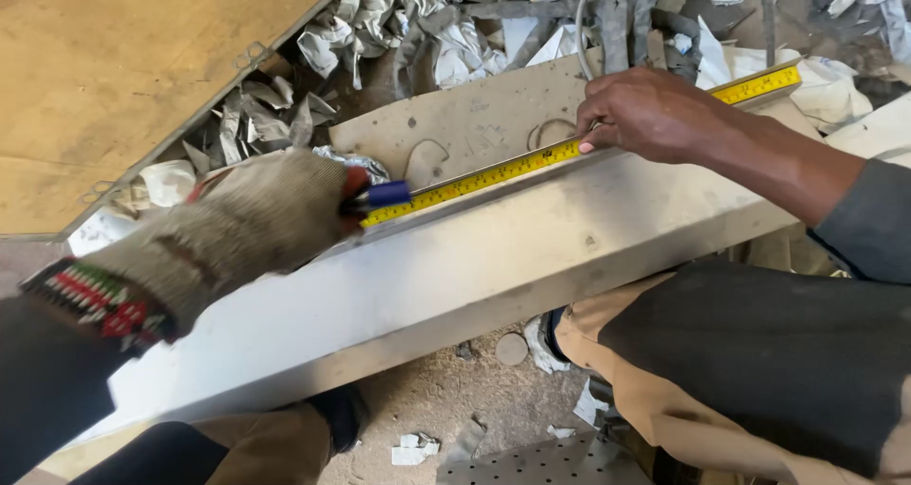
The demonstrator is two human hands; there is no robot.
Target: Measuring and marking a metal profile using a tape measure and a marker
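Note:
A long folded sheet-metal piece [474,257] lies slantwise across my lap. A yellow tape measure blade [493,174] runs along its upper edge. My left hand [247,219], in a knitted work glove with a striped cuff, is closed around a blue-capped marker [384,195] whose tip rests at the near end of the tape. My bare right hand [645,115] presses the tape flat against the metal further along, with its fingers bent over the edge.
A plywood board [114,77] lies at the upper left. Crumpled metal offcuts and scraps [418,29] are heaped on the ground beyond the workpiece. A perforated metal sheet [541,461] sits by my knees on the dusty floor.

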